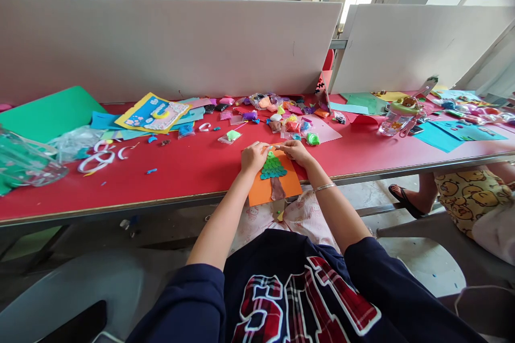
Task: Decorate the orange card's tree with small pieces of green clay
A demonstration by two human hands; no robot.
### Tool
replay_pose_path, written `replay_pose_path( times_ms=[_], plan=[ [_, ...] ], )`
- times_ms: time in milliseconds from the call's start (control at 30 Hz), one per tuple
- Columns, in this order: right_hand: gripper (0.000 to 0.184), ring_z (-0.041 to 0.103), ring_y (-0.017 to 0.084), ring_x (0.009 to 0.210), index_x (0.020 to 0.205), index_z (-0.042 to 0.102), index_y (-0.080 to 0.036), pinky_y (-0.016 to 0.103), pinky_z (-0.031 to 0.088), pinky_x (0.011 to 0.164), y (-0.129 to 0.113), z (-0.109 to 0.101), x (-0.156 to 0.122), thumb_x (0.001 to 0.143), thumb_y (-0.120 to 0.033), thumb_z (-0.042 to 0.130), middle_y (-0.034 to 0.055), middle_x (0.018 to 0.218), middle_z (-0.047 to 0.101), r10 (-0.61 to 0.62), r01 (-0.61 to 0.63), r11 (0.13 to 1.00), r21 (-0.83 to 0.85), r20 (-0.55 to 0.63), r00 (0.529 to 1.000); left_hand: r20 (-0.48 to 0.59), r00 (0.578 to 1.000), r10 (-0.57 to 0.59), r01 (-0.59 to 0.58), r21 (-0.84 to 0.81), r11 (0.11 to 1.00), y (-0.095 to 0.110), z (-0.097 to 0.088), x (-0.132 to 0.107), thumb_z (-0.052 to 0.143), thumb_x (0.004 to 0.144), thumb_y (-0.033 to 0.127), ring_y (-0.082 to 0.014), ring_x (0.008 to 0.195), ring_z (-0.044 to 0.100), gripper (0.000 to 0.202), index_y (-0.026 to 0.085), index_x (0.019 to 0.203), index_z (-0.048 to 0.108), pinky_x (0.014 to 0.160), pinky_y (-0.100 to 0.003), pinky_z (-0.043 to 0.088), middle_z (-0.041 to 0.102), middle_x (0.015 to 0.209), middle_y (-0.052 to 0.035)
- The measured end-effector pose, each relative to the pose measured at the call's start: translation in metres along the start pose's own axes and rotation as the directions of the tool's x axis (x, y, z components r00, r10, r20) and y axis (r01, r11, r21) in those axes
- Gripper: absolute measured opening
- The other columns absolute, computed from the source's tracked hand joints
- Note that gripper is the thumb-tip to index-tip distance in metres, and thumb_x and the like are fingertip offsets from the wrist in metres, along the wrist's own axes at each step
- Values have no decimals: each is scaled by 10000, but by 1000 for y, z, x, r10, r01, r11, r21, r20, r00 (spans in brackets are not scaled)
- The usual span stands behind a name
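An orange card (256,192) lies at the table's front edge, its near end jutting over my lap. On it is a clay tree: a crown (273,168) of small overlapping discs, light green at the top and darker teal below, above a brown trunk (277,188). My left hand (255,157) rests at the card's upper left, fingers bent and closed near the treetop. From the other side my right hand (295,151) reaches in, its fingertips drawn together and meeting the left ones. Whatever lies between the fingertips is too small to make out.
Behind my hands are bags of coloured clay (295,124) and a green clay packet (313,139). At left lie a yellow-framed picture (153,113), white-handled scissors (96,161) and a clear container (34,158). A drink bottle (398,118) stands right; another person's leg (426,193) is beyond.
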State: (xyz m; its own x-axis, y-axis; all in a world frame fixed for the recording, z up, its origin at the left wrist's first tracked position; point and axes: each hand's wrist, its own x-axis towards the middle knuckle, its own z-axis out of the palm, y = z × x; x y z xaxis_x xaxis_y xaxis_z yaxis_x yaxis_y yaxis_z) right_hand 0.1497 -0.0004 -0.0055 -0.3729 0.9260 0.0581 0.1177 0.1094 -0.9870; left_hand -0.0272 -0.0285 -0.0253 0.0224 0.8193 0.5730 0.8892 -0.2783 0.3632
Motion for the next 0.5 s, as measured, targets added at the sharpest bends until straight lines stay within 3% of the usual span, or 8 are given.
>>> replay_pose_path(
  times_ms=[100, 233, 367, 500],
  plan=[
    [531, 233, 38, 466, 651, 567, -139, 242, 134, 458, 2, -1, 0, 547, -612, 784, -86, 484, 322, 10, -10, 1000, -11, -1, 1000, -6, 1000, -8, 8, 8, 1000, 1, 0, 0, 593, 896, 337, -207, 808, 669, 191, 192, 868, 715, 653, -272, 430, 719, 877, -81],
    [535, 221, 39, 443, 646, 561, -146, 246, 121, 441, 4, -1, 3, 605, -649, 738, -91, 466, 285, 10, -10, 1000, 13, 7, 1000, -16, 1000, -6, 6, 21, 1000, 1, 0, 0, 484, 952, 346, -202, 762, 658, 292, 182, 834, 695, 626, -275, 403, 703, 800, -84],
    [567, 238, 42, 434, 587, 473, -175, 249, 127, 426, 4, 1, 3, 642, -699, 682, -74, 469, 316, 10, -10, 998, 65, -1, 1000, 0, 1000, -18, 18, 3, 1000, 2, 0, 0, 517, 933, 328, -204, 798, 666, 223, 195, 845, 673, 635, -268, 415, 720, 849, -71],
    [553, 243, 40, 432, 593, 441, -185, 243, 130, 427, 2, 1, 2, 614, -654, 732, -82, 473, 311, 15, -15, 997, 71, -1, 1000, 29, 1000, -12, 12, -12, 1000, 3, -2, 0, 580, 895, 319, -216, 849, 674, 143, 218, 892, 681, 655, -273, 447, 729, 924, -63]
  ],
)
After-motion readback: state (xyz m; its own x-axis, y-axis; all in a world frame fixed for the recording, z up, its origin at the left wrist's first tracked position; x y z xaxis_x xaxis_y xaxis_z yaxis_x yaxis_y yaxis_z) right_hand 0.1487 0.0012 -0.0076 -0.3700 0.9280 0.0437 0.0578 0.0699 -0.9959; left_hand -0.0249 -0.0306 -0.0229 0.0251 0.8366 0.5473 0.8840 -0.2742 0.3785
